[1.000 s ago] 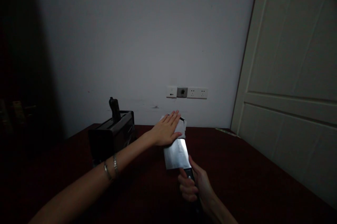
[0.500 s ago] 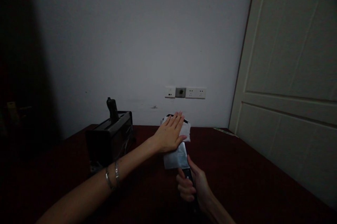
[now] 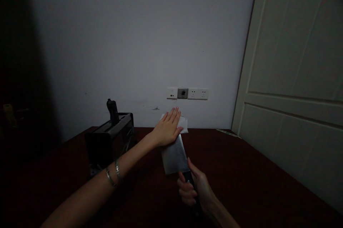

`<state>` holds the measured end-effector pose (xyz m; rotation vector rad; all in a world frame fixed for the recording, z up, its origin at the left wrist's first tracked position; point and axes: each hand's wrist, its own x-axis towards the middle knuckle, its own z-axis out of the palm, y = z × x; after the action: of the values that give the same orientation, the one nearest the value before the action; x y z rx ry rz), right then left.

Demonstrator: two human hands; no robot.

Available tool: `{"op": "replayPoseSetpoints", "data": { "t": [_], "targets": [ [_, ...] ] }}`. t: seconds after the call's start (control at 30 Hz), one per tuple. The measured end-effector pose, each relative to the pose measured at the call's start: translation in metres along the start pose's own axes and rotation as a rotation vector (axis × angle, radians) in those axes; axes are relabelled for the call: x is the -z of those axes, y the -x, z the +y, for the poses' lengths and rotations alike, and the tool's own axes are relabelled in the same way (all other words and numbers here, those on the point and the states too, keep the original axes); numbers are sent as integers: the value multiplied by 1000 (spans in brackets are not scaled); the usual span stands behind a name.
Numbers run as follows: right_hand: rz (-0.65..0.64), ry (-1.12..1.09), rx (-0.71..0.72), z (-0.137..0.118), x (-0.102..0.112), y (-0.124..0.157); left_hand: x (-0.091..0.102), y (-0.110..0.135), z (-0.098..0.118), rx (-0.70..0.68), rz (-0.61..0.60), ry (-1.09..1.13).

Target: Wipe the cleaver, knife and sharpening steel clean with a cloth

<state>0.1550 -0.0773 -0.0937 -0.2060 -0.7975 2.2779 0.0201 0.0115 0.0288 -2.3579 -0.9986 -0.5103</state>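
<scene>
Left hand (image 3: 166, 129): my palm is laid flat, fingers straight, over the white cloth (image 3: 183, 124).
Right hand (image 3: 202, 185): clasped round the black handle (image 3: 189, 177).
Cleaver (image 3: 173, 156): points away from me, leaning left; my left is nearer its far end.
Half a second on: cloth farther from handle, more steel bared.

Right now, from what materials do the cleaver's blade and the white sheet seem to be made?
Cleaver's blade: probably steel, smooth and satin, given its grey sheen. White sheet: matte, perhaps tissue paper or thin cloth; its limp edge leaves this open.
</scene>
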Motion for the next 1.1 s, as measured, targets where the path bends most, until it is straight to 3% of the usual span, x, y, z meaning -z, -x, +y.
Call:
{"op": "replayPoseSetpoints", "data": {
  "t": [0.13, 0.37, 0.67, 0.87, 1.1],
  "targets": [
    [-42, -45, -24, -3, 1, 0, -2, 8, 5, -78, -22, 2],
    [-82, -80, 29, -6, 5, 0, -2, 43, 29, -276, -101, 86],
    [12, -15, 60, -8, 3, 5, 15, 69, 33, -428, -150, 181],
    [48, 61, 76, -5, 3, 4, 11, 57, 28, -421, -84, 148],
    [37, 72, 48, 2, 0, -1, 5, 13, 11, -303, 29, 40]
  ]
}}
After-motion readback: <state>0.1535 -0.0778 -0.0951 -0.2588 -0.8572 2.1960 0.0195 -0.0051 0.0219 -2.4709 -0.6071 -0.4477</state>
